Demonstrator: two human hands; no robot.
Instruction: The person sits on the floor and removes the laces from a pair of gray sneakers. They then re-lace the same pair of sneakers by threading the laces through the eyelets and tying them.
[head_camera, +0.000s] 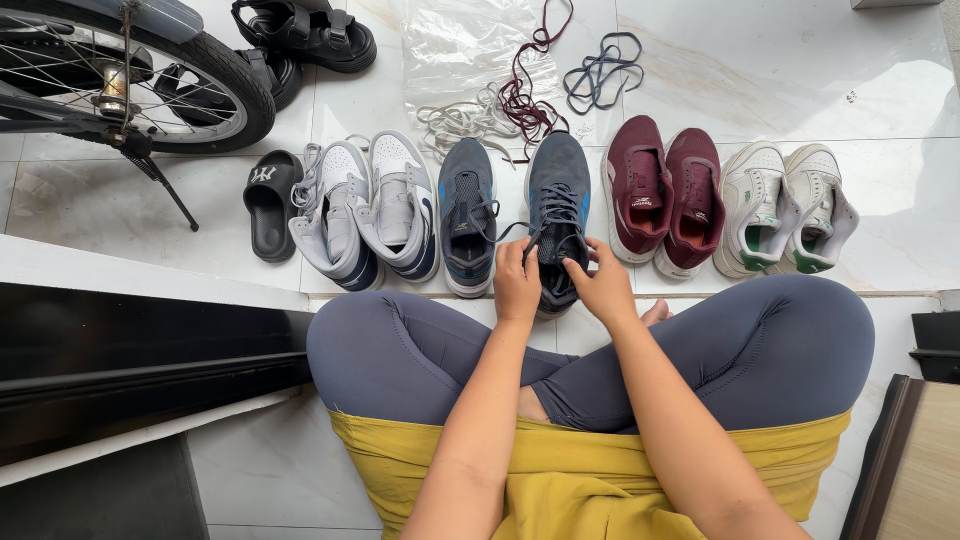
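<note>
Dark grey-blue laced mesh sneaker (557, 215): one, laces pinched by left hand (517, 285) and right hand (603, 285). Matching sneaker (467, 215): one. Other pairs: three. Black slide sandal (271, 203): one.

Open tile (800, 90) beyond the shoes; bicycle wheel (150, 80) crowding far left

eight sneakers (558, 190), three sandals (272, 200), four loose laces (600, 70), one wheel (130, 75).

The hands (560, 285) hide the grey shoe's (558, 185) heel and lace ends.
</note>
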